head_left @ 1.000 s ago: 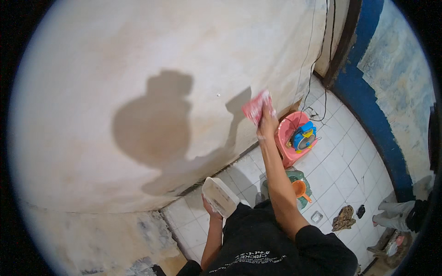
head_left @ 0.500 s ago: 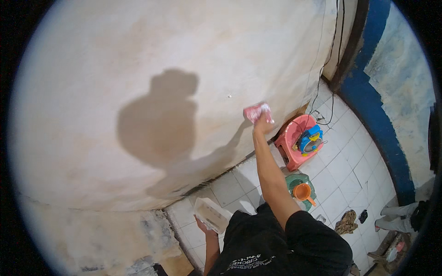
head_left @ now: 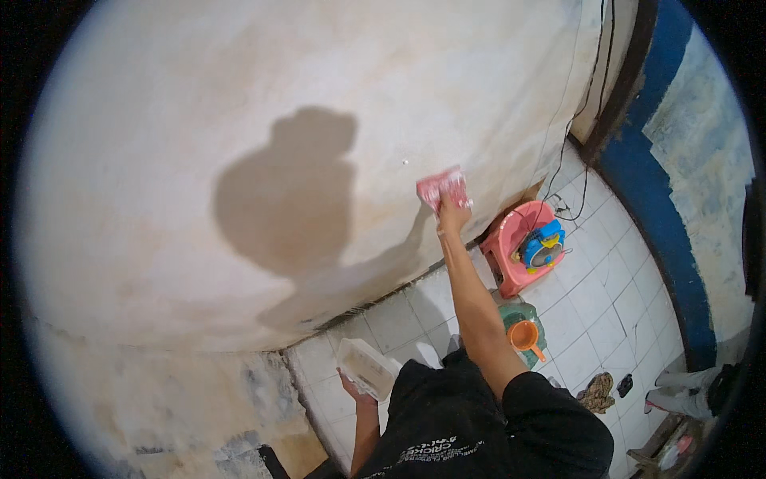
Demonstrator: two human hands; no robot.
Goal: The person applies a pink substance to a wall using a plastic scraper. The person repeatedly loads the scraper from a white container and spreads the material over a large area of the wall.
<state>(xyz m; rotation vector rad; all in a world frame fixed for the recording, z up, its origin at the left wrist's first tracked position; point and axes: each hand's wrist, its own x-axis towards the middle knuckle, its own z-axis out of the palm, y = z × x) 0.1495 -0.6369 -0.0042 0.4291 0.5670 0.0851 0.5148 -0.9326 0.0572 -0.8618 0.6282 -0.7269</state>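
Observation:
Stretched out to the wall (head_left: 183,96), my right hand (head_left: 453,215) grips a flat pink spreader (head_left: 443,188) smeared with white paste. The spreader lies against or very close to the wall; exact contact cannot be told. Down at my left side, my left hand (head_left: 356,387) is closed on the edge of a white rectangular plastic tub (head_left: 367,369), tilted, with pale residue inside. A small white dab (head_left: 405,162) sits on the wall, up and left of the spreader.
A pink plastic stool (head_left: 507,247) bearing a blue fan (head_left: 544,246) stands near the wall. Beside me an orange dipper (head_left: 523,335) rests on a green container (head_left: 536,315). Black cables (head_left: 589,120) hang at right. A crumpled cloth (head_left: 597,393) lies on the tiles; another person's legs (head_left: 682,391) show beyond.
My right hand and the spreader have shifted slightly left and up along the wall, and the spreader has turned a little. The left hand keeps hold of the tub. The view has moved slightly.

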